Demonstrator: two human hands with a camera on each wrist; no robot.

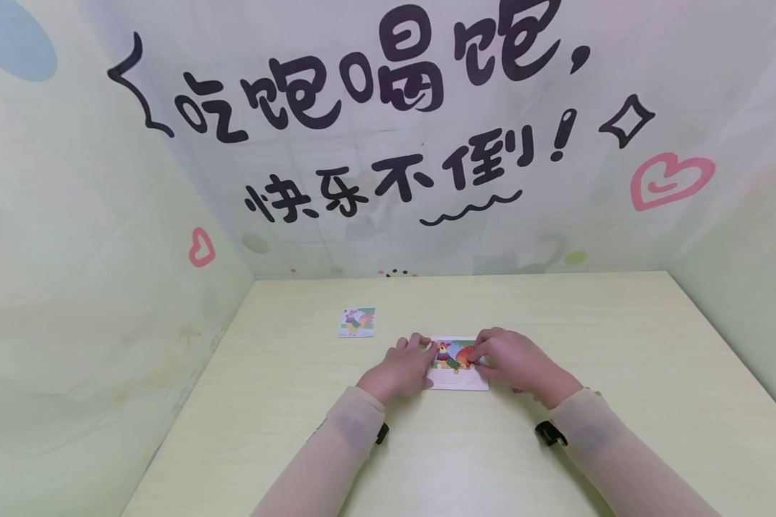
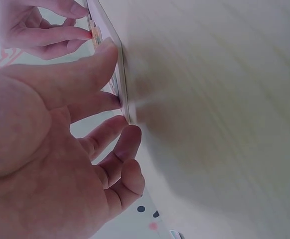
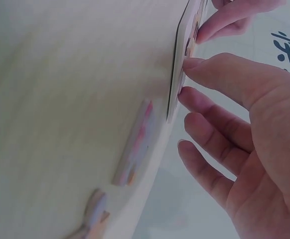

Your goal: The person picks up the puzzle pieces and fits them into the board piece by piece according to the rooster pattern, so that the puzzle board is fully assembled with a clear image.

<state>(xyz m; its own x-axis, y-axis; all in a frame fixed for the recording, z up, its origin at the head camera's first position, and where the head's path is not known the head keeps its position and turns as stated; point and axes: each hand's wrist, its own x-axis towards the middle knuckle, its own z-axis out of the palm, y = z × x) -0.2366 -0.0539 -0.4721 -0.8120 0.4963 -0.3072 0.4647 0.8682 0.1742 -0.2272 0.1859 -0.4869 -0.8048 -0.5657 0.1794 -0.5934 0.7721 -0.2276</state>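
A white puzzle board point(image 1: 455, 382) lies flat on the table, its upper half filled with a colourful rooster picture point(image 1: 451, 355). At its left side, my left hand point(image 1: 401, 366) holds the board, the thumb on the near edge and fingertips farther back in the left wrist view. My right hand point(image 1: 514, 359) pinches a puzzle piece with the orange-red tail point(image 1: 464, 357) at the picture's right end, thumb and index finger resting on it. The right fingers hide part of that piece. The other right fingers stand bent beside the board.
Back left on the table point(image 1: 284, 402) lies a square picture card point(image 1: 357, 323) of a rooster. Loose puzzle pieces, one with pink marks point(image 3: 140, 139) and another point(image 3: 96, 211), lie right of the board, mostly behind my right arm in the head view. Printed cloth walls point(image 1: 362, 237) enclose the table.
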